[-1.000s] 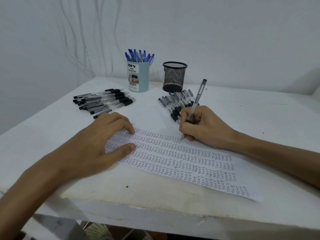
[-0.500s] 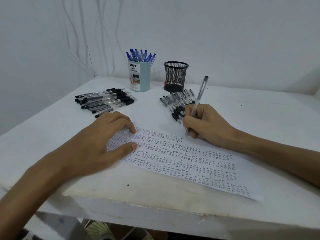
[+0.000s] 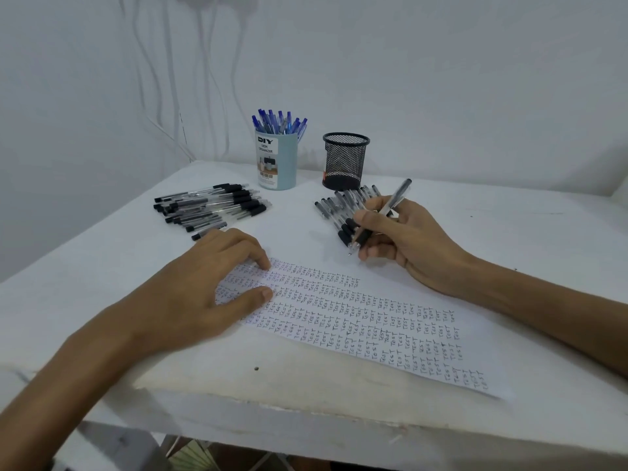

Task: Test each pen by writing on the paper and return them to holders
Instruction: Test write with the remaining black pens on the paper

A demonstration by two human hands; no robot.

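A white paper (image 3: 390,321) covered in rows of the word "TEST" lies across the white table (image 3: 509,239). My left hand (image 3: 200,294) rests on the paper's left end, fingertips pressing it flat. My right hand (image 3: 404,239) grips a clear black-grip pen (image 3: 380,215), tip lifted just above the paper's top edge. Several black pens lie in a left pile (image 3: 210,205) and a second pile (image 3: 343,205) behind my right hand. A light blue holder (image 3: 277,161) is full of blue pens. A black mesh holder (image 3: 345,161) stands beside it.
White walls close the table at the back and left, with cables hanging on the left wall (image 3: 163,96). The table's front edge (image 3: 306,413) is chipped. The right part of the table holds only my right forearm.
My right hand has lifted the pen off the paper and moved it back toward the pile behind it. My left hand stays on the paper.
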